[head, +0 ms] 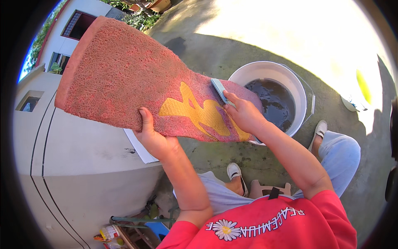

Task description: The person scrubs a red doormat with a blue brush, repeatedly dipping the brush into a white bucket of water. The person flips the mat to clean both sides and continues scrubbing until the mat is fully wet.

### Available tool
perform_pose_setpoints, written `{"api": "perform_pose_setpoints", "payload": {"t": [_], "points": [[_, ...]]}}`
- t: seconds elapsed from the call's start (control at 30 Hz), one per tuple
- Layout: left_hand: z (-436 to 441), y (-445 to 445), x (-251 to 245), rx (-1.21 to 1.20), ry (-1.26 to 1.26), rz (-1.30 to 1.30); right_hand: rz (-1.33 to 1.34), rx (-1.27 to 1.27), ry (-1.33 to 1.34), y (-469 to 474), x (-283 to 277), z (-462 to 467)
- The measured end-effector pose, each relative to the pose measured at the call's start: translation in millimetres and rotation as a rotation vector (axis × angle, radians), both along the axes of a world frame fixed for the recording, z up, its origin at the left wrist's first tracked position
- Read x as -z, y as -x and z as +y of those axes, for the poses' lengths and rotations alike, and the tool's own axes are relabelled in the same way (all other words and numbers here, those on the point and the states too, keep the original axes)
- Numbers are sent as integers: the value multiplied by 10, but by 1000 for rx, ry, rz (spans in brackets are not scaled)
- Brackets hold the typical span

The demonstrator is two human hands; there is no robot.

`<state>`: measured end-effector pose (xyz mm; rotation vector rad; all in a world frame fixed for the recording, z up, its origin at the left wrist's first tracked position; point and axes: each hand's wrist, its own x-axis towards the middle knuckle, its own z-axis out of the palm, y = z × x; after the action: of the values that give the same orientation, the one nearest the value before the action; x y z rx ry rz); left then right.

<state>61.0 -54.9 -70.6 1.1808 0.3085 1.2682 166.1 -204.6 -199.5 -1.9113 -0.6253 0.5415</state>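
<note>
A red coil doormat with yellow lettering stretches from the upper left to a white bucket of dark water. Brown grime covers its wide far part. My left hand grips the mat's near edge, thumb on top. In my right hand is a light-blue scrubbing brush, laid on the mat near the bucket; its bristles are hidden. The mat's right end rests over the bucket's rim, and whether it touches the water cannot be told.
A beige stool stands beneath me, between my shoes. The bucket's wire handle hangs on its right side. At the left runs a pale wall, with a rack holding bottles low beside it. A white-green basin lies in sunlight at right.
</note>
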Motion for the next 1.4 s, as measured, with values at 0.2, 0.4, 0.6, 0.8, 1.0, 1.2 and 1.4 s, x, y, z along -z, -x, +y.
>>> {"api": "perform_pose_setpoints", "payload": {"t": [0.2,0.4,0.6,0.8,1.0,1.2,1.4], "points": [[160,24,52,69,184,-33,-107,-142,-236,412,-756,-3],[163,-53,69,-53,263,-42,-297,-32,664,-674,604,-538],[123,-374,74,-82,227,-117,842,138,397,-1025,1266,-845],[278,-263,168,-115,329,-112,430,17,-377,558,-194,-385],[272,-280,136,-59,451,-128,118,-25,120,889,-109,-308],[125,-255,43,6,492,-140,-16,6,-106,1114,-217,-356],[132,-280,18,-60,488,-134,64,-62,234,723,323,-684]]}}
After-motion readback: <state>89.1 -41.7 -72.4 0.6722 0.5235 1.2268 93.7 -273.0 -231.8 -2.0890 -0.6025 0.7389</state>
